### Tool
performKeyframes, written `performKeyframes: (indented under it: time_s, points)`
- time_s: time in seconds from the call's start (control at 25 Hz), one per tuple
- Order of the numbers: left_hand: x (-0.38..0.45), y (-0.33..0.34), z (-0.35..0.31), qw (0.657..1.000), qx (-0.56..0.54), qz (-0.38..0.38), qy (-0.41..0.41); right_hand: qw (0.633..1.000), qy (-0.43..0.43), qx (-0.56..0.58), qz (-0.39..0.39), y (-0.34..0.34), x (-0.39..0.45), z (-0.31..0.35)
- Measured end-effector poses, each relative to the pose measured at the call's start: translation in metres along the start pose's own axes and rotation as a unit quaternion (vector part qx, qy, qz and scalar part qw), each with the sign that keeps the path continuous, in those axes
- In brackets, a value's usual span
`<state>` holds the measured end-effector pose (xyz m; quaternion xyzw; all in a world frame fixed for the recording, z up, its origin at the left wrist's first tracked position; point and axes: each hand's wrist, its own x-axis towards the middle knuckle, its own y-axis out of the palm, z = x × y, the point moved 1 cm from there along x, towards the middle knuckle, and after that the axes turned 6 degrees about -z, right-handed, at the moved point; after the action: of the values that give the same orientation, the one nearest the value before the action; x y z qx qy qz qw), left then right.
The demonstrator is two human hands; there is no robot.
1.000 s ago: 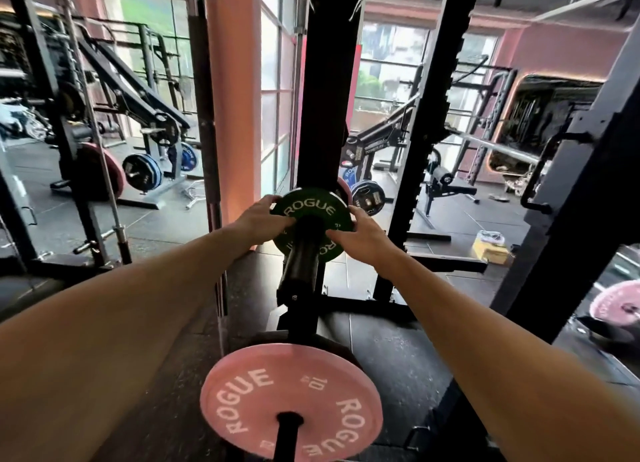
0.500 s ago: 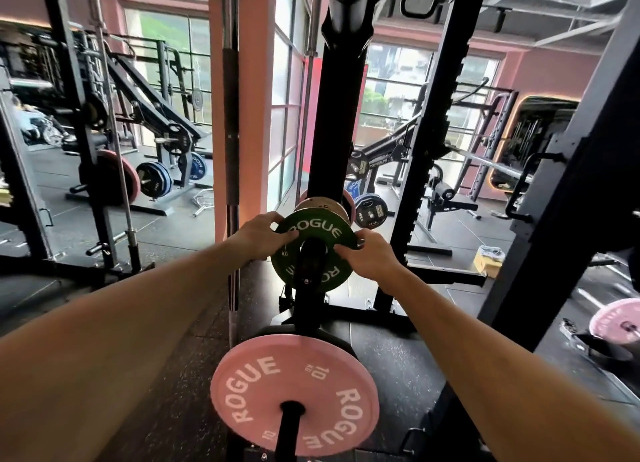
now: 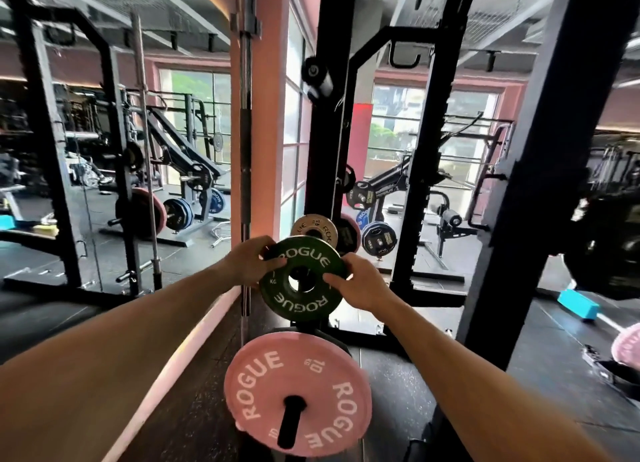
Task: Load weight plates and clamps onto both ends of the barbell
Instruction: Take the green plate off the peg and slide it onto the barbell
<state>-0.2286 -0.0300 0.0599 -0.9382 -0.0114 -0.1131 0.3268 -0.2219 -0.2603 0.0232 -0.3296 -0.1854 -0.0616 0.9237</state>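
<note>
From the head camera, I have the green plate point(image 3: 302, 281) held up in front of me with both hands, a little above and beyond the pink plate point(image 3: 298, 392) that sits on its storage peg point(image 3: 290, 423) near me. My left hand point(image 3: 251, 262) grips the plate's upper-left rim, fingers curled over the edge with the thumb on the printed face. My right hand point(image 3: 360, 283) grips the right rim the same way, thumb lying toward the centre hole point(image 3: 300, 279). Light shows through that hole, so I judge the plate is clear of any peg and hanging only from my grip.

Just behind it a tan plate point(image 3: 317, 228) sits on the black rack upright point(image 3: 334, 115) (its face is half hidden by the green 1). I can't see a loaded sleeve of the barbell from here, nor any clamp.

The green plate looks small and rigid, probably light enough for 1 hand, but the flat faces seem smooth and could slide. 2 hands on opposite rims, fingers wrapped behind, is the hold I'd trust. I'd keep fingertips off the hole when it meets the sleeve, since that is where they'd get pinched.
</note>
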Motion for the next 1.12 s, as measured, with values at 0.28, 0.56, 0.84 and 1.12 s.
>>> performKeyframes:
  time_s: [0.28,0.56,0.84,1.12]
  points:
    - [-0.096,0.069,-0.118,0.996,-0.012,-0.001,0.087,0.998,-0.024,-0.027,-0.042,-0.155,-0.112,-0.011]
    - [-0.181,0.217,-0.258,0.983,-0.096,0.095,0.126,0.986,0.049,-0.103,-0.118,-0.344,-0.253,-0.073]
    - [-0.228,0.326,-0.395,0.956,-0.136,0.159,0.207,0.962,0.103,-0.145,-0.206,-0.495,-0.341,-0.115]
    - [-0.221,0.384,-0.450,0.937,-0.160,0.194,0.243,0.949,0.130,-0.141,-0.249,-0.557,-0.360,-0.146]
